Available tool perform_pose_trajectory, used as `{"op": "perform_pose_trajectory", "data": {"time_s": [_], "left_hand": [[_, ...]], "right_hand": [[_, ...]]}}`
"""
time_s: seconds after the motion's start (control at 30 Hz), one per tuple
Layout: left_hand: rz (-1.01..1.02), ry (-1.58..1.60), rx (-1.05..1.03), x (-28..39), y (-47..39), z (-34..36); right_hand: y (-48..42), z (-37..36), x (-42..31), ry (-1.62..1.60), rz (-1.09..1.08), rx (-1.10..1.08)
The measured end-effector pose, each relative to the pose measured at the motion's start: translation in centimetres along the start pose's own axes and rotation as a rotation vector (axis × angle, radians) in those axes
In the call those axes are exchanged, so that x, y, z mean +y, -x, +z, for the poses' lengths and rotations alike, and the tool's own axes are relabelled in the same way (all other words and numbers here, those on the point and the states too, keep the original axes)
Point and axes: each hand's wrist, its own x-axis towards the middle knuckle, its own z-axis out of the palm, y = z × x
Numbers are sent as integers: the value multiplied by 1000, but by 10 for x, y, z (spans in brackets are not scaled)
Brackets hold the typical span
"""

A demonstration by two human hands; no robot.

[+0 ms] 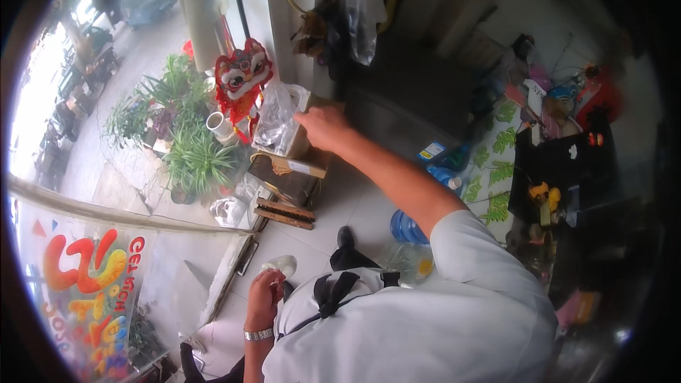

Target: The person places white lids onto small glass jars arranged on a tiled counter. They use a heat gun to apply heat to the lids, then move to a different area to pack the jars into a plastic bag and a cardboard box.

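Observation:
My right hand (325, 126) reaches forward with bent fingers on the near rim of a cardboard box (299, 141). Crumpled clear plastic (275, 117) fills the box. A red and white lion-head ornament (243, 77) with tassels hangs just left of it. Low in front of my body is my left hand (263, 293), fingers curled, a metal watch band (258, 335) on its wrist. A translucent white piece (281, 265), perhaps plastic, shows at its fingertips; whether the fingers grip it is unclear. Beneath the box stands another carton (282, 178), with a wooden piece (284, 214) below.
Potted plants (197, 162) and a white cup (216, 123) stand to the left. A glass door (175, 287) with colourful lettering is at lower left. Blue water bottles (407, 226) lie right of my foot (346, 236). A lettered sign (492, 170) and a cluttered dark table (564, 165) stand further right.

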Motion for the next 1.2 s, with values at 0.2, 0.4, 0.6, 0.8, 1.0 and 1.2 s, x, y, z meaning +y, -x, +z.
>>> {"op": "perform_pose_trajectory", "data": {"time_s": [0.2,0.4,0.6,0.8,1.0,1.2], "left_hand": [[-96,56,26,15,-20,72],[76,-324,-261,0,-74,96],[515,-810,-601,-3,-128,150],[720,-994,-695,13,-160,185],[790,-1121,-754,20,-208,263],[507,-1077,-529,29,-224,349]], "right_hand": [[8,-25,28,-208,-67,190],[78,-84,29,-370,54,390],[190,-94,105,-226,374,482],[228,-90,232,-80,803,487],[217,-56,368,-169,1081,352],[218,-87,420,-420,930,295]]}}
